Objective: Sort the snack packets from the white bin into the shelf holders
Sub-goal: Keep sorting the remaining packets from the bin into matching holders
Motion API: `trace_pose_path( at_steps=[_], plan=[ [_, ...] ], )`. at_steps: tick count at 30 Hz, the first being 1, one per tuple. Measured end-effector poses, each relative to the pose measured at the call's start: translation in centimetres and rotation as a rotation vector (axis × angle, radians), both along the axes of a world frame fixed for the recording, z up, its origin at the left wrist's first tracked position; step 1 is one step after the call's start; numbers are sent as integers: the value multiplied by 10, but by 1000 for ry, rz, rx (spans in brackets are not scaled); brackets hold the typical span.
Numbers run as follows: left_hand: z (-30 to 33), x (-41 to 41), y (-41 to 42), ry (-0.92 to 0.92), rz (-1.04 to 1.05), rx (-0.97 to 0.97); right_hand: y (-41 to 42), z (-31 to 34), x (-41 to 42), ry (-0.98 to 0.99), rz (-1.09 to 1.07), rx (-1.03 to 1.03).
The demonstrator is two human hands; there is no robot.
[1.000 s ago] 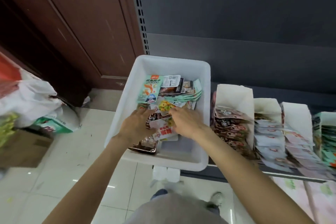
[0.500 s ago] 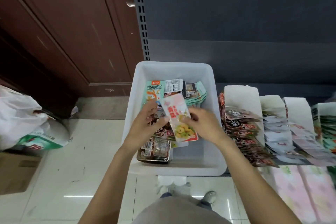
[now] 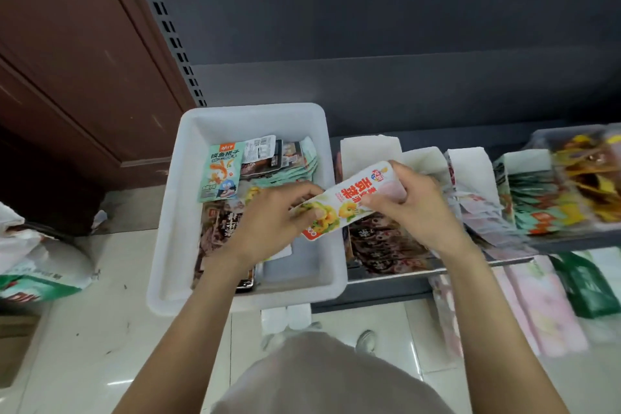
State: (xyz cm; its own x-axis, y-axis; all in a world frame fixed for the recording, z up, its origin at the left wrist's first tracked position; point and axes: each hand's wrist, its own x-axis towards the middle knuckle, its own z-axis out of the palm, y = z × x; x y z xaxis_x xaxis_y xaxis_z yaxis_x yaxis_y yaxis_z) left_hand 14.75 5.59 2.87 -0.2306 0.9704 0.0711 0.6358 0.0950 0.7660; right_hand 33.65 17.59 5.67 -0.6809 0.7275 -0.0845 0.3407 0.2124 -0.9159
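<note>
Both hands had carried the white-and-pink snack packet point(image 3: 346, 203) rightward over the white bin point(image 3: 188, 158) rim toward the shelf holders point(image 3: 371, 151), left hand point(image 3: 268, 228) and right hand point(image 3: 408, 208) pinching its ends, so placement looked near.

Dark grey back panel point(image 3: 386, 10) fills the far side, a slotted metal upright point(image 3: 168, 30) at its left edge. Left of that, brown wooden door point(image 3: 74, 54). Glossy pale floor tiles point(image 3: 111, 329) near, catching light glints. White plastic bags point(image 3: 37, 265) at far left.
</note>
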Motion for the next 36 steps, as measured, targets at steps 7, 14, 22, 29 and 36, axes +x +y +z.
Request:
trace_pose_path(
  at_steps=[7,14,22,29,36],
  plan=[
    [5,74,71,-65,143,273,26,0,89,242,-478,216],
    [-22,123,132,409,-88,-22,70,-18,166,-109,-718,773],
    [-43,130,135,498,-124,39,115,-52,137,-436,-305,890],
    [-43,127,136,492,-155,39,110,-59,144,-777,-9,768],
    [-22,102,97,339,35,369,51,-4,94,38,-223,656]
  ],
)
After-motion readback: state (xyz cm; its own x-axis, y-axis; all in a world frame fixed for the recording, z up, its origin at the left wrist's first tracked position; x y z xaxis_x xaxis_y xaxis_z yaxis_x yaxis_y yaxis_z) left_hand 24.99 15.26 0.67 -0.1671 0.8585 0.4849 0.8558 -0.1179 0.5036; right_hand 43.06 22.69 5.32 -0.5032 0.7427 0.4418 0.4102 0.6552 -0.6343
